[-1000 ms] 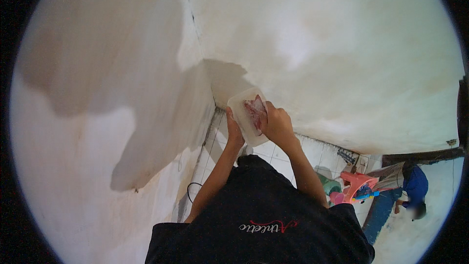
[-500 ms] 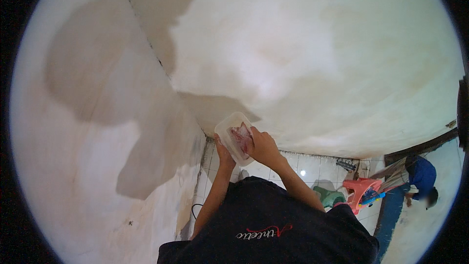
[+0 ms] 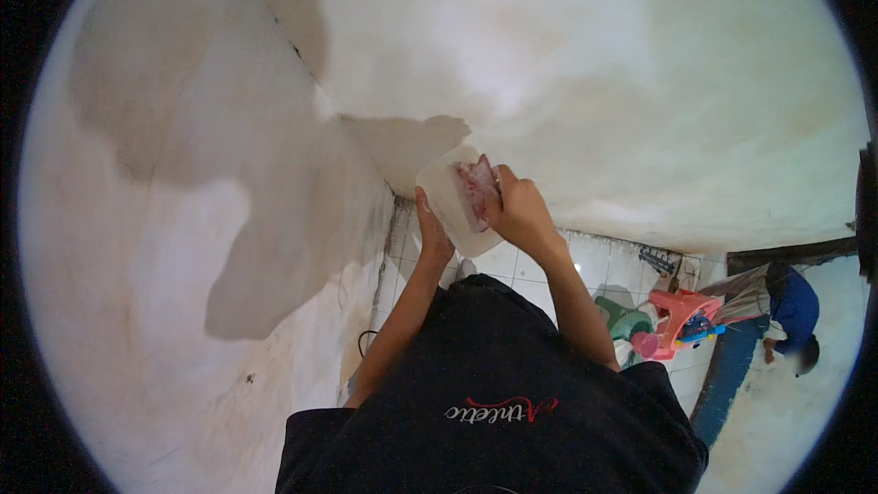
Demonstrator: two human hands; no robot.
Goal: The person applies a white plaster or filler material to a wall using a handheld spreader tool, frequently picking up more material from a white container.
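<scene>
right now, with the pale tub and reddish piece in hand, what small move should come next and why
Probably ease the reddish-white piece clear of the pale tub with the right hand: that hand grips it at one edge, while the left hand supports the tub's other side.

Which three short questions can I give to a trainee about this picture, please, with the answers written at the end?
1. Open question: Which hand grips the mottled red-and-white piece at the pale container?
2. True or false: The pink stool is in the right half of the picture.
3. Multiple choice: What colour is the top of the other person? A) yellow B) blue C) white

Key:
1. The right hand; the left hand holds the container.
2. True.
3. B.
</scene>
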